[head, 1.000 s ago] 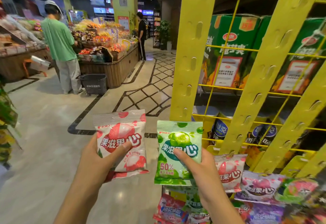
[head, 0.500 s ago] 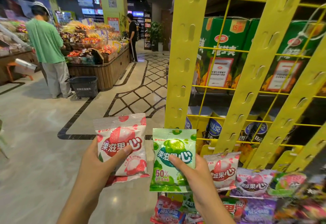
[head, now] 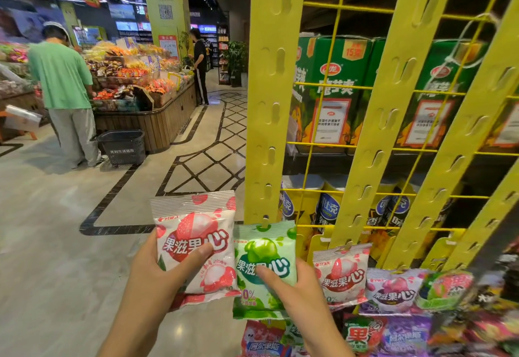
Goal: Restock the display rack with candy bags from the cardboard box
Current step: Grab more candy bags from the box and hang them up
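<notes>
We are raising the green bag (head: 264, 258) to the rack hook (head: 265, 220), right fingers (head: 266, 272) pinching it, left fingers (head: 200, 251) pinching the pink bag (head: 196, 233); letting go early risks dropping it.

We get one head-worn wide view, facing forward and slightly down, close on the yellow rack (head: 269, 103) at right, shop floor (head: 56, 244) stretching left.

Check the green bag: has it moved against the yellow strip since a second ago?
Yes. The green bag has slipped slightly down the leftmost yellow strip; its top now meets a hook there. The right hand grips it.
</notes>
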Tool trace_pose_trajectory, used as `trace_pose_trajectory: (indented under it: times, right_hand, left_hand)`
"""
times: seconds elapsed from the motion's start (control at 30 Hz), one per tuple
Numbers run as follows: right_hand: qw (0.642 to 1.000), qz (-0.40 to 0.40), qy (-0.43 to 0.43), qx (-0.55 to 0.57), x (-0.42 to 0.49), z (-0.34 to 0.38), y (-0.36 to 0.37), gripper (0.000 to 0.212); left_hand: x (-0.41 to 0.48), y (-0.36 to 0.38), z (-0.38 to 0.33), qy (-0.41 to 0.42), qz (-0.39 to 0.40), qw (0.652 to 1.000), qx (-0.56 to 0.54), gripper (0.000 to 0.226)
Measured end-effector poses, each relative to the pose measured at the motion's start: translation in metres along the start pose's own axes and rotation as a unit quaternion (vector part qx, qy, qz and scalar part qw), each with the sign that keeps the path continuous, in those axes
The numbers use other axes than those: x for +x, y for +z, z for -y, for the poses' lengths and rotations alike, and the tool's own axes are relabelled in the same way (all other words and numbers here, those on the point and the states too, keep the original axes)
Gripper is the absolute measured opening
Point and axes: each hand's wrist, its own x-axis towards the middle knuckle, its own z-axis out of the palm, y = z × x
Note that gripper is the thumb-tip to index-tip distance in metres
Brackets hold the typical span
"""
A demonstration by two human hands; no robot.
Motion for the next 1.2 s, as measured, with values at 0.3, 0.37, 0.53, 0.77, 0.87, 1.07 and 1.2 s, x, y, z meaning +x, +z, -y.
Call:
trace_pose_trajectory:
  times: [0.3,0.37,0.53,0.77,0.87,1.07,1.2]
  right_hand:
    - [0.911,0.008,-0.085,-0.404,-0.023,0.028,-0.051,0.028]
    - [0.926,-0.052,-0.130,-0.350,-0.027,0.043,-0.074,0.017]
    - [0.944,-0.162,-0.240,-0.159,-0.018,0.075,-0.130,0.020]
    - [0.940,-0.155,-0.296,-0.067,0.018,0.105,-0.169,0.025]
    - [0.941,-0.145,-0.302,-0.042,0.025,0.110,-0.171,0.026]
    - [0.947,-0.108,-0.300,-0.043,0.028,0.106,-0.168,0.034]
    - [0.940,-0.102,-0.316,-0.072,0.030,0.103,-0.170,0.035]
  left_hand:
    - [-0.007,0.046,-0.015,0.015,0.028,0.999,-0.009,0.046]
    - [-0.010,0.057,-0.018,0.032,0.038,0.999,-0.012,0.053]
    - [-0.016,0.080,-0.026,0.036,0.078,0.996,-0.006,0.064]
    - [-0.029,0.129,-0.022,0.022,0.129,0.990,0.052,0.063]
    - [-0.030,0.144,-0.013,0.016,0.136,0.989,0.056,0.064]
    - [-0.034,0.167,0.013,0.013,0.124,0.988,0.090,0.096]
    - [-0.036,0.182,0.023,0.016,0.117,0.988,0.100,0.104]
